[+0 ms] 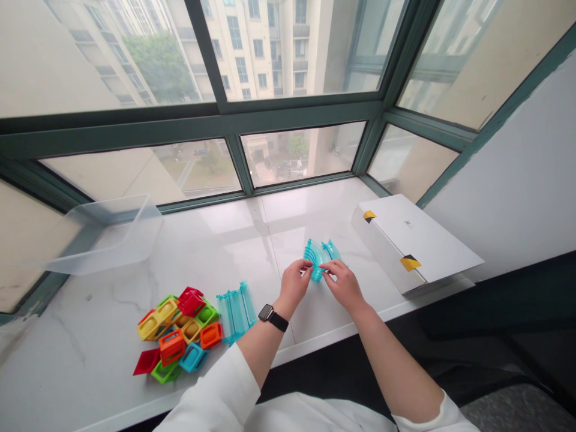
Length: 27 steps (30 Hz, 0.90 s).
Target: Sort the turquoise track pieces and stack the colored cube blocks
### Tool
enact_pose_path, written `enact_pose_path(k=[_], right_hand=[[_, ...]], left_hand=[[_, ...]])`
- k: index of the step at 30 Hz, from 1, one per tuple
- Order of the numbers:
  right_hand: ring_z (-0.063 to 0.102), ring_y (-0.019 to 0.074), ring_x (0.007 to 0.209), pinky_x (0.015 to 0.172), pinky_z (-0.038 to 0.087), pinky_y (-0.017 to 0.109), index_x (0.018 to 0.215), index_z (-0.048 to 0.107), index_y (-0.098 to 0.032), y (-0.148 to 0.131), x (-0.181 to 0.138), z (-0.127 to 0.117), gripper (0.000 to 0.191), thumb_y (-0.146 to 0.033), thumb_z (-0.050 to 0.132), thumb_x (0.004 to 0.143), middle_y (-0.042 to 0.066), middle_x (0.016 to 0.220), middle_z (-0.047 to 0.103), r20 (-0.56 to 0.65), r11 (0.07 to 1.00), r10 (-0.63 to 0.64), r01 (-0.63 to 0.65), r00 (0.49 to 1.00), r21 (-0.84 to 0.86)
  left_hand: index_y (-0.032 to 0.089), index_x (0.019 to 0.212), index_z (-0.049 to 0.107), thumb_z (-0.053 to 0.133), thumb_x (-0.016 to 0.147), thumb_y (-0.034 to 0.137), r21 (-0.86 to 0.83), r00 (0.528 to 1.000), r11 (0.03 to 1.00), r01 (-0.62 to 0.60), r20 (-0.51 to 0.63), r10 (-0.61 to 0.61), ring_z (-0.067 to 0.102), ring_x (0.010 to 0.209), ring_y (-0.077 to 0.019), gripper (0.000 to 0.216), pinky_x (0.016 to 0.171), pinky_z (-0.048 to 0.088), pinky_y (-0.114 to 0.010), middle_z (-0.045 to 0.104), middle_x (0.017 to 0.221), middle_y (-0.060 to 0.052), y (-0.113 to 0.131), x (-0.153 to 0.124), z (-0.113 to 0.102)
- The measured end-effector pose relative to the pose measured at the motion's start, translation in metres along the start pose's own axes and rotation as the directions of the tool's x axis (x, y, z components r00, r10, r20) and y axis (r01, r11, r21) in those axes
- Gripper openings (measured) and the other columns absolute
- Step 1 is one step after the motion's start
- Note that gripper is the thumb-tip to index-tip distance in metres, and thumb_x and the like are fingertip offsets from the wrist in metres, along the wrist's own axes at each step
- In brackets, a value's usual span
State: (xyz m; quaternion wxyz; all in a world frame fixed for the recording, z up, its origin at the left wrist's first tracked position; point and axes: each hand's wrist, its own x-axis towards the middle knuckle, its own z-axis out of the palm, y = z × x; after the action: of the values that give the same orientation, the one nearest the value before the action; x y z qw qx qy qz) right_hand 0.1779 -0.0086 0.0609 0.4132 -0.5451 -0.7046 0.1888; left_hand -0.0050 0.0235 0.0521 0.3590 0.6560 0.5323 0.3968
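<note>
Both my hands meet over the white counter at curved, clear blue track pieces (311, 251). My left hand (295, 281), with a black watch on its wrist, pinches the near left side of the curved piece. From the other side my right hand (344, 284) grips its near right edge with thumb and forefinger. Just behind the right hand lies another clear blue track piece (332, 248), partly covered by the fingers. Whether the pieces are joined I cannot tell. Straight clear blue track pieces (234, 312) lie side by side left of my left forearm.
A pile of colourful hollow blocks (180, 330) sits at the left front. Behind it stands a clear plastic bin (103, 240) by the window. To the right, a white box (414, 240) with yellow-black tabs lies near the wall. The counter's front edge (315, 343) runs beneath my forearms.
</note>
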Motion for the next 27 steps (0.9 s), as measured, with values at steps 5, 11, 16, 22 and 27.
enact_pose_path(k=[5, 11, 16, 22, 27], right_hand=[[0.070, 0.0213, 0.086, 0.084, 0.059, 0.038, 0.114, 0.078, -0.028, -0.001, 0.001, -0.001, 0.025, -0.022, 0.060, 0.097, 0.006, 0.104, 0.072, 0.002, 1.000, 0.003, -0.003, 1.000, -0.001], [0.071, 0.0216, 0.086, 0.086, 0.059, 0.039, 0.114, 0.077, -0.027, -0.002, 0.001, -0.001, 0.025, -0.021, 0.059, 0.097, 0.007, 0.103, 0.071, 0.017, 1.000, 0.007, -0.007, 1.000, 0.007], [0.069, 0.0210, 0.084, 0.083, 0.060, 0.039, 0.120, 0.075, -0.029, -0.001, -0.002, -0.001, 0.028, -0.024, 0.059, 0.097, 0.007, 0.105, 0.071, 0.014, 1.000, -0.009, 0.010, 1.000, -0.023], [0.064, 0.0218, 0.081, 0.080, 0.061, 0.039, 0.138, 0.062, -0.031, -0.005, -0.010, -0.005, 0.042, -0.029, 0.062, 0.096, 0.007, 0.100, 0.065, -0.048, 0.999, -0.010, 0.008, 0.999, -0.047], [0.060, 0.0204, 0.074, 0.077, 0.058, 0.037, 0.132, 0.061, -0.029, -0.013, -0.030, -0.008, 0.035, -0.028, 0.060, 0.097, 0.001, 0.086, 0.060, -0.150, 0.997, -0.040, 0.030, 0.988, -0.069]], left_hand=[[0.024, 0.102, 0.074, 0.067, 0.093, 0.020, -0.005, 1.000, 1.000, 0.005, 0.000, -0.005, 0.074, 0.093, -0.0205, 0.012, 0.087, 0.061, -0.039, 0.079, 0.102, -0.004, 0.001, 0.000, 0.000], [0.024, 0.103, 0.075, 0.068, 0.093, 0.021, 0.002, 1.000, 1.000, 0.008, 0.000, -0.008, 0.074, 0.092, -0.0205, 0.012, 0.086, 0.061, -0.039, 0.079, 0.102, -0.004, 0.000, 0.000, 0.000], [0.024, 0.103, 0.075, 0.068, 0.093, 0.020, 0.002, 1.000, 1.000, 0.007, -0.002, -0.007, 0.075, 0.092, -0.0203, 0.012, 0.086, 0.061, -0.038, 0.079, 0.102, -0.004, -0.001, 0.000, -0.001], [0.025, 0.106, 0.074, 0.067, 0.093, 0.022, -0.035, 1.000, 0.999, 0.014, -0.015, -0.014, 0.075, 0.094, -0.0203, 0.015, 0.085, 0.062, -0.037, 0.079, 0.106, -0.005, 0.000, -0.007, -0.011], [0.026, 0.100, 0.075, 0.066, 0.095, 0.029, -0.062, 0.997, 0.998, 0.024, -0.068, -0.028, 0.075, 0.092, -0.0202, 0.011, 0.086, 0.061, -0.036, 0.080, 0.098, -0.003, 0.001, -0.023, -0.046]])
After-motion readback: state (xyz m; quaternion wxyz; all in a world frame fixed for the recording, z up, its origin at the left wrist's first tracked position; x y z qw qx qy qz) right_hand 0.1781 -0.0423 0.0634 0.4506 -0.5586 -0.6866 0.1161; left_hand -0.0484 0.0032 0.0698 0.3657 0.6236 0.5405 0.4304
